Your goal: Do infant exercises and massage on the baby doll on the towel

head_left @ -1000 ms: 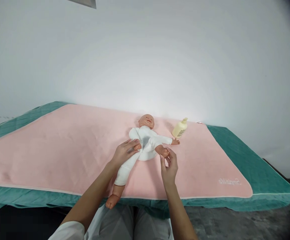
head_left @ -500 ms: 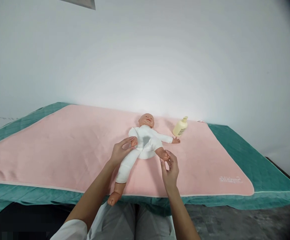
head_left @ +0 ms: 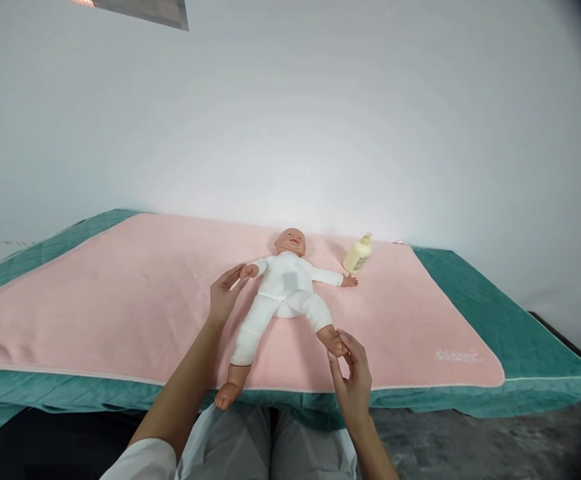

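A baby doll (head_left: 284, 280) in a white cloth body lies on its back on a pink mat (head_left: 135, 300), head toward the wall. My left hand (head_left: 225, 291) pinches the doll's hand on the left side, with that arm stretched outward. At the lower right, my right hand (head_left: 353, 370) grips the doll's foot between thumb and fingers. The doll's other leg lies straight, its bare foot reaching over the mat's near edge. Its other arm is spread out to the right, close to a pale yellow pump bottle (head_left: 357, 256).
Under the mat is a green quilted cover (head_left: 495, 303), showing along the sides and front edge. A white wall (head_left: 290, 120) rises right behind the mat. My legs (head_left: 270, 443) are against the near edge, above a dark grey floor (head_left: 435, 440).
My left hand has drawn the doll's hand outward to the left, away from its body. My right hand has moved the foot down toward me, straightening the bent leg.
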The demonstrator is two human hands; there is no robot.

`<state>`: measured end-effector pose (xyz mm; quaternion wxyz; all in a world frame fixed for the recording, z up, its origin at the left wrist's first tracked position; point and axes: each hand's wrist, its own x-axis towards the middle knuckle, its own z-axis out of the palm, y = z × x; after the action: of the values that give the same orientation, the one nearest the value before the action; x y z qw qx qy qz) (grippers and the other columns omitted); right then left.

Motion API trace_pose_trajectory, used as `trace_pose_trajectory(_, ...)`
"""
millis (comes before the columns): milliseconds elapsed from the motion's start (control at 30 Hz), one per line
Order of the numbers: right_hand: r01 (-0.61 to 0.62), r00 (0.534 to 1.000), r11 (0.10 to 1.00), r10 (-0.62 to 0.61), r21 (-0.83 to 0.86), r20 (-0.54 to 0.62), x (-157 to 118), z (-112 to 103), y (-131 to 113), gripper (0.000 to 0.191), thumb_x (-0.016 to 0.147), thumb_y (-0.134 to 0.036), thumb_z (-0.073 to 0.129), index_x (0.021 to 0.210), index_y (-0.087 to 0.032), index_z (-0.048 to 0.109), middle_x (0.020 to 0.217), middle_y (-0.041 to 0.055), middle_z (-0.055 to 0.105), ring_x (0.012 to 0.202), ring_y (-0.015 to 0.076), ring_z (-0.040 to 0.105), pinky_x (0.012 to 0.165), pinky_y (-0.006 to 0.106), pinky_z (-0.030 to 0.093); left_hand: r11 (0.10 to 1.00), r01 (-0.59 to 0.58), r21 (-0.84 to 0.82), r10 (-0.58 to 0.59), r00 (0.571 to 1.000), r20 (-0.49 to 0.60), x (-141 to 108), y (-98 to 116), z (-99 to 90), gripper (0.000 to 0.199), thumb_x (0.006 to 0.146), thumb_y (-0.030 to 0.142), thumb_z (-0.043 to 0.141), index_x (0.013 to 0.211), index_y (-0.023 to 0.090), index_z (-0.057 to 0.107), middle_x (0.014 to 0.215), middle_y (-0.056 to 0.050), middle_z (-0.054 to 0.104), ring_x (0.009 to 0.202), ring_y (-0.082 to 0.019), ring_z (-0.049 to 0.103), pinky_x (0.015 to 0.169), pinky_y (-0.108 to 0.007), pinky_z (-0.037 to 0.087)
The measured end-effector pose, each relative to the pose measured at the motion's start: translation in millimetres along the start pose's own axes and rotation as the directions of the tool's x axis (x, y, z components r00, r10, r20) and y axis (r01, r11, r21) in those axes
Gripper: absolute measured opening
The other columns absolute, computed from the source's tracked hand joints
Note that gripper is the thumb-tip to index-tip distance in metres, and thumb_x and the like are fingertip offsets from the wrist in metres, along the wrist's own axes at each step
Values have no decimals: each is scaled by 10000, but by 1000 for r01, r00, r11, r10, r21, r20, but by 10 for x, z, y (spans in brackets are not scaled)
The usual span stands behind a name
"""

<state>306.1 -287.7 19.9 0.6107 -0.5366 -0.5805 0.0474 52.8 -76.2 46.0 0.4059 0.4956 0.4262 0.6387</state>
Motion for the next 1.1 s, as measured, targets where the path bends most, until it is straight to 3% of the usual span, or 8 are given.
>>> trace_pose_trajectory(133, 2, 1000, 999, -2, -35, 11, -186, -53, 13, 444, 906, -166, 588, 1328, -280, 512, 1304, 125, 580, 1219, 256, 598, 868, 426, 623, 996, 16, -93, -30, 989, -144, 203, -19, -94, 462, 759, 411, 751, 1126, 135, 704, 1177, -111, 711, 1164, -258, 637, 1049, -394, 491)
trace_pose_trajectory(300, -1, 997, 985, 14, -175, 70, -404, -64, 97, 453, 924, -184, 556, 1362, -291, 511, 1385, 134, 529, 1252, 276, 579, 857, 430, 627, 942, 254, -220, -313, 899, -306, 364, -132, -283, 282, 874, 333, 664, 1068, 133, 705, 1164, -117, 699, 1030, -202, 697, 968, -357, 546)
trace_pose_trajectory(433, 69, 992, 967, -40, -246, 122, -513, -38, 143, 493, 930, -189, 555, 1401, -314, 481, 1384, 115, 544, 1270, 271, 569, 876, 419, 624, 873, 374, -313, -468, 826, -316, 415, -226, -372, 210, 940, 284, 567, 997, 117, 681, 1098, -144, 702, 931, -180, 718, 915, -335, 569)
trace_pose_trajectory(700, 125, 982, 948, -77, -292, 170, -664, 16, 223, 557, 937, -182, 513, 1460, -350, 417, 1416, 103, 530, 1258, 287, 587, 857, 407, 636, 828, 448, -337, -547, 777, -311, 560, -354, -421, 139, 889, 231, 620, 974, 130, 662, 894, -111, 698, 864, -191, 709, 881, -372, 588)
trace_pose_trajectory(900, 95, 987, 952, -53, -291, 149, -703, 59, 264, 540, 937, -202, 520, 1451, -338, 428, 1415, 117, 518, 1243, 284, 596, 857, 412, 627, 824, 469, -318, -556, 777, -296, 594, -381, -460, 131, 865, 246, 653, 948, 144, 656, 915, -124, 687, 921, -214, 703, 882, -374, 586)
trace_pose_trajectory(1100, -1, 999, 973, 11, -231, 43, -693, 34, 215, 539, 916, -220, 575, 1427, -313, 433, 1387, 156, 520, 1223, 310, 599, 833, 463, 624, 881, 403, -247, -466, 828, -312, 505, -348, -396, 130, 849, 250, 659, 918, 139, 662, 984, -128, 697, 935, -214, 703, 897, -386, 570)
